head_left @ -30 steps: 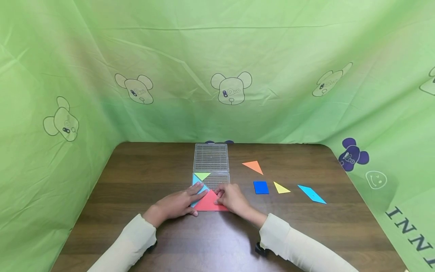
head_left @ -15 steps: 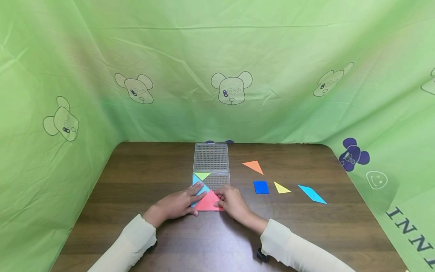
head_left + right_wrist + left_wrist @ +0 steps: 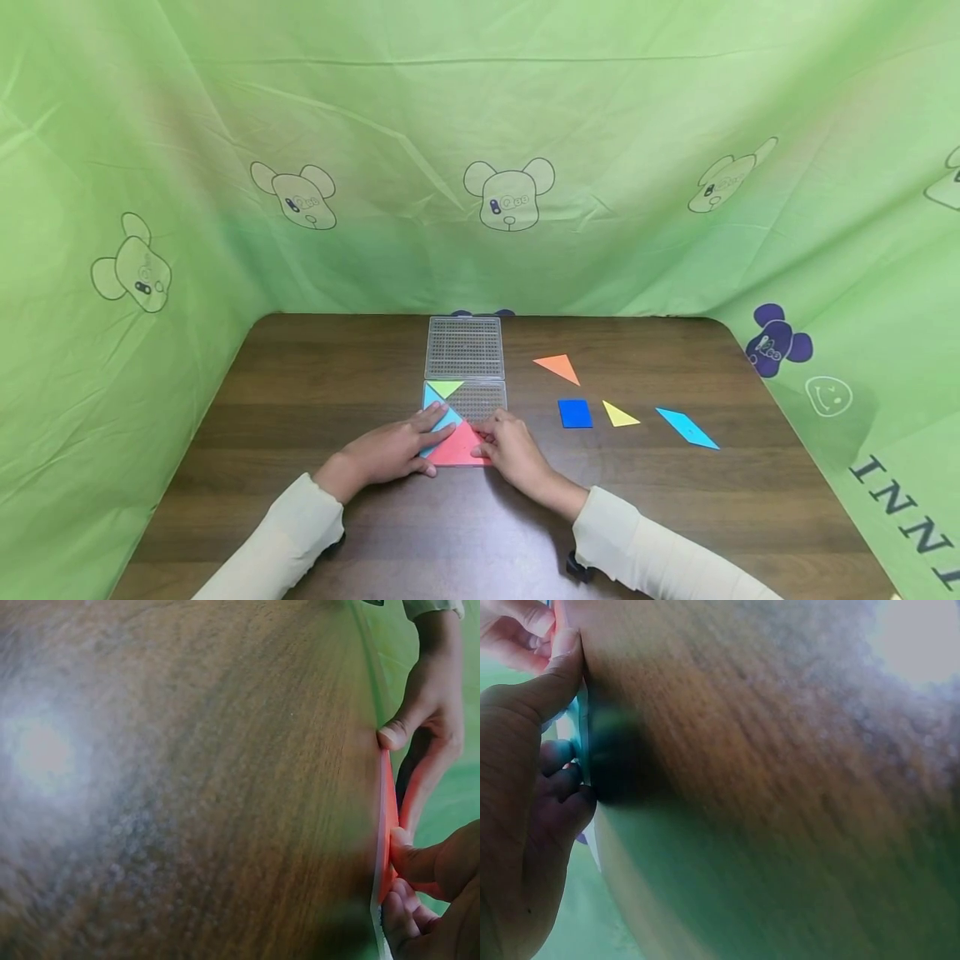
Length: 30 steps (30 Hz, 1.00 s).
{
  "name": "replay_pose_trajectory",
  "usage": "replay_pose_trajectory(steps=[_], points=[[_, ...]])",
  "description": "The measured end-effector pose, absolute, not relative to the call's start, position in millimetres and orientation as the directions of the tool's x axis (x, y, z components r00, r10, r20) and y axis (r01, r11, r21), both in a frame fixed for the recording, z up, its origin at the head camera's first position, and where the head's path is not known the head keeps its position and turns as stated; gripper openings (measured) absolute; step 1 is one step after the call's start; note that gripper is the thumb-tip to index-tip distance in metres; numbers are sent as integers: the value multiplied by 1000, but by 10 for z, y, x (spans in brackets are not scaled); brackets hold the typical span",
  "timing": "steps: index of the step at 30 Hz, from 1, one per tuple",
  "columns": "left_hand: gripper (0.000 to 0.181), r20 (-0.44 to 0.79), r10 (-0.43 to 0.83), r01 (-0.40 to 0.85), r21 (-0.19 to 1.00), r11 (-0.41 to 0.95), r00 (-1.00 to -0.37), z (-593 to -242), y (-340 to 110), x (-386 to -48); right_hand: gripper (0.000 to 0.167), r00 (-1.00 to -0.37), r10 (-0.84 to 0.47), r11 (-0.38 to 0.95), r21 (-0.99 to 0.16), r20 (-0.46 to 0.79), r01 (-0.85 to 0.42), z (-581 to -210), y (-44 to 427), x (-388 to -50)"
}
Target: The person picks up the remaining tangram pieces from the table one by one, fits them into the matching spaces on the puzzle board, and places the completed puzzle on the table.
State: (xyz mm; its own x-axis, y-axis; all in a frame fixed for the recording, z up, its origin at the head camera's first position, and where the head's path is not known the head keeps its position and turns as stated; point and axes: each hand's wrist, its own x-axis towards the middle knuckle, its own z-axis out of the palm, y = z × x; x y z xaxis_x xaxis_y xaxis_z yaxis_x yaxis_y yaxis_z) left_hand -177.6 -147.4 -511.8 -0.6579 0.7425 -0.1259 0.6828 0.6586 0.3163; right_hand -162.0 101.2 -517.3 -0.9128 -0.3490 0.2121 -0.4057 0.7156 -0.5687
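A clear plastic case [image 3: 465, 348] lies unfolded on the table, its two gridded halves in line. In the near half sit a small light green triangle [image 3: 446, 388], a large light blue triangle [image 3: 431, 397] and a large red triangle [image 3: 454, 450]. My left hand [image 3: 390, 450] rests on the light blue triangle with extended fingers, its thumb at the case's front edge. My right hand [image 3: 513, 450] pinches the red triangle near its right side, the thumb on top and the other fingers curled behind. That hand hides the red triangle's right corner.
On the table [image 3: 315, 375], right of the case, lie an orange triangle [image 3: 559, 367], a blue square [image 3: 575, 413], a yellow triangle [image 3: 619, 414] and a light blue parallelogram [image 3: 687, 428]. Green printed cloth [image 3: 375, 258] hangs behind and along both sides.
My right hand has shifted slightly down along the red triangle's right side and covers more of its right corner. My left hand stays in place.
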Motion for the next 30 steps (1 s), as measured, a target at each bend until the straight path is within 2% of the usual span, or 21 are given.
replay_pose_trajectory(steps=[18,30], points=[[73,-182,726,657,323,681,-663,-5108,-1446,-1790,33,-907,-359,733,-536,218,-419,-5164,1009,-1615],[72,-171,725,656,325,681,-667,-5112,-1459,-1787,33,-921,-335,743,-545,201,-389,-5161,997,-1636]])
